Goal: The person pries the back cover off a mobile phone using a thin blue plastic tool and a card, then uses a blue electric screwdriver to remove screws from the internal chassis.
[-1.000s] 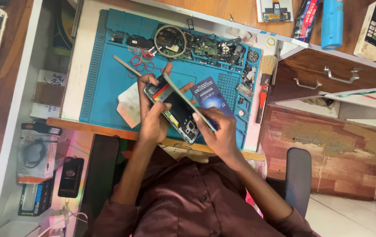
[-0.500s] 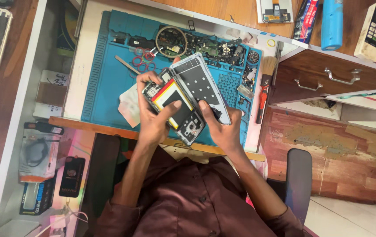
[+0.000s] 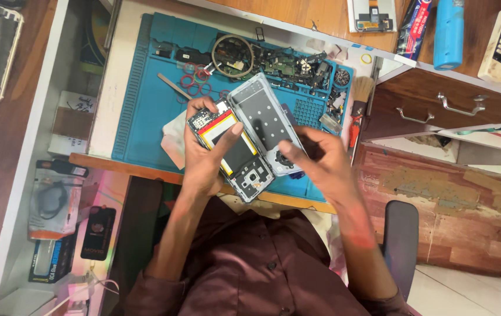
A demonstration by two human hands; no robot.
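My left hand (image 3: 203,167) grips an opened phone body (image 3: 236,155), its battery and circuit board exposed, thumb across the battery. My right hand (image 3: 321,161) holds the detached grey back cover (image 3: 262,120) by its camera end. The cover lies inner side up, just right of the phone body and touching its edge. Both are held over the near edge of a blue work mat (image 3: 139,111).
The mat's far side holds metal tweezers (image 3: 173,85), red rings (image 3: 195,82), a round coil (image 3: 233,55) and loose phone parts (image 3: 297,64). A brush (image 3: 360,93) lies right of the mat, with wooden drawers (image 3: 455,105) beyond. Boxes (image 3: 51,199) sit on the left shelf.
The back cover has come off the phone and been turned over, from blue side up to inner side up. My right hand shifted right, down to the cover's lower end.
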